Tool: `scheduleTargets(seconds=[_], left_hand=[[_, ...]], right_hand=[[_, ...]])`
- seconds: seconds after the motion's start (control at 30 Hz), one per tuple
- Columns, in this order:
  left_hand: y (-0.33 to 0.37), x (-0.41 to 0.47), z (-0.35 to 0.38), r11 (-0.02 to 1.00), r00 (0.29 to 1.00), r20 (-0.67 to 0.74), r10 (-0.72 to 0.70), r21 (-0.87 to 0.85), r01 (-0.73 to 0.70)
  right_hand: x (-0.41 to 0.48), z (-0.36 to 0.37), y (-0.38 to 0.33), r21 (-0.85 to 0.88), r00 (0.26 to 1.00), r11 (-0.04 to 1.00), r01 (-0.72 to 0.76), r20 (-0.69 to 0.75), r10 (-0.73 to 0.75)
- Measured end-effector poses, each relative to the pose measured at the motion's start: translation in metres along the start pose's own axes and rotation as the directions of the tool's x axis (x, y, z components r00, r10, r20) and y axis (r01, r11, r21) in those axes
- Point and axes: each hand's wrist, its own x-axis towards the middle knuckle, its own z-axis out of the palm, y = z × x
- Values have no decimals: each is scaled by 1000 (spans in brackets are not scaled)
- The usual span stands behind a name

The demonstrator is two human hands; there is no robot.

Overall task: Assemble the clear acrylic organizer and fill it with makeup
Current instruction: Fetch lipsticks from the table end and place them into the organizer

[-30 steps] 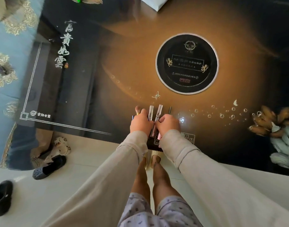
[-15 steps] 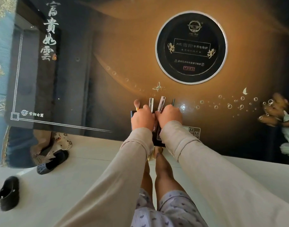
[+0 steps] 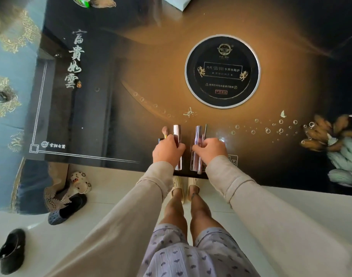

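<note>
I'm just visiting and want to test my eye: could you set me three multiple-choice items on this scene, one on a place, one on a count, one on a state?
1. Where is the round black disc?
A. On the floor
B. On the table, beyond the hands
C. Under the left hand

2. How many dark shoes lie on the floor at left?
A. Two
B. None
C. Five

3. What is the left hand doing?
A. Lying flat and open
B. Gripping a shiny tube
C. Touching the disc

Answers: 1 B, the disc sits further up the tabletop; 2 A, one shoe near the table, another by the edge; 3 B, fingers curl round the tube.
</note>
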Motion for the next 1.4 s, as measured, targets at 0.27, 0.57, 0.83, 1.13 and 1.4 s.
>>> scheduleTargets(seconds=[0.27, 0.57, 0.83, 1.13, 1.4], left_hand=[[-66, -67, -11, 986, 987, 141, -79, -133, 98], [-126, -101, -21, 982, 963, 245, -108, 177, 65], [-54, -94, -6, 917, 930, 358, 79, 340, -209], [81, -117, 58, 691, 742, 572, 349, 378, -616], [144, -160, 140, 514, 669, 680, 300, 475, -714]], right_hand=[[-70, -17, 75, -37, 997, 999, -11, 72, 14], [-132, -14, 162, 0, 997, 997, -73, -22, 73], [-189, 11, 233, 320, 904, 872, -371, -88, 417], [-257, 36, 298, 603, 743, 586, -541, 17, 669], [-285, 31, 376, 666, 703, 481, -569, 92, 705]])
